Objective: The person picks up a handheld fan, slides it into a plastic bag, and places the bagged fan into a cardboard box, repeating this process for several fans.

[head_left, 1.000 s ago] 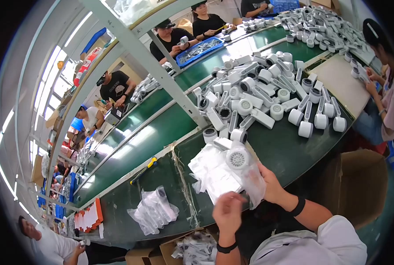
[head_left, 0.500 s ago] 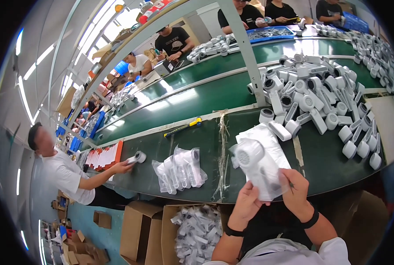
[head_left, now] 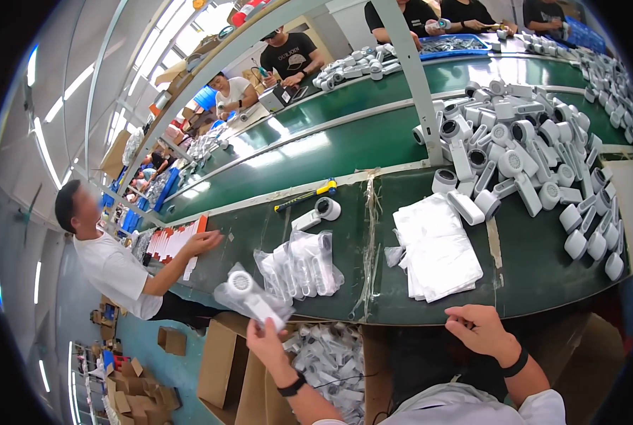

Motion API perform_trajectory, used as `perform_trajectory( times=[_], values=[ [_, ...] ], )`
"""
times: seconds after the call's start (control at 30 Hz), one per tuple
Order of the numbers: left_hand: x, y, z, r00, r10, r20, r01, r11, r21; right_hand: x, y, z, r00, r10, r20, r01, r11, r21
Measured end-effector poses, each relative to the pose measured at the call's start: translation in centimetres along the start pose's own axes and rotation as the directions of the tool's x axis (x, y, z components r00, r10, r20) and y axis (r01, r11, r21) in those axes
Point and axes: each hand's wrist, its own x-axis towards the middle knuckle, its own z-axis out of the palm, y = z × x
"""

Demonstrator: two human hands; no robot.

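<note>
My left hand [head_left: 267, 344] is closed on the handle end of a white handheld fan [head_left: 241, 282] in a clear plastic bag, over the table's front edge. Beside it, several bagged fans [head_left: 302, 268] lie in a row on the dark green table. My right hand [head_left: 478, 330] is at the front edge, loosely bent with a gap between thumb and fingers, and nothing shows in it. Just beyond it lies a stack of flat plastic bags [head_left: 440, 251]. One unbagged fan [head_left: 326, 209] rests near a yellow-and-black hand tool [head_left: 306, 195].
A large heap of white fans [head_left: 513, 163] covers the table's right side. Below the front edge stands a carton with bagged fans [head_left: 331, 365]. A metal post [head_left: 417, 92] rises behind the table. At the left, a co-worker [head_left: 111, 262] stretches an arm over the table.
My left hand has carried the bagged fan left, away from the bag stack; my right hand has let go and lowered. The co-worker's fan now lies on the table, that person's hand drawn back.
</note>
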Motion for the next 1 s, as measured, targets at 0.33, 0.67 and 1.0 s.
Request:
perform_trajectory(
  times=[0.33,0.67,1.0],
  values=[
    [10.1,-8.7,1.2,0.994,0.111,-0.02,-0.087,0.865,0.494,-1.2,2.4,-0.8,0.976,0.176,-0.126,-0.175,0.984,0.026],
    [6.3,-1.4,4.8,0.893,0.448,0.044,-0.4,0.745,0.534,-1.4,3.0,-2.2,0.952,0.243,-0.187,-0.233,0.97,0.071],
    [9.0,3.6,20.0,0.734,0.418,0.535,-0.67,0.574,0.47,-2.0,6.6,-1.6,0.896,0.3,-0.328,-0.258,0.952,0.166]
  ],
)
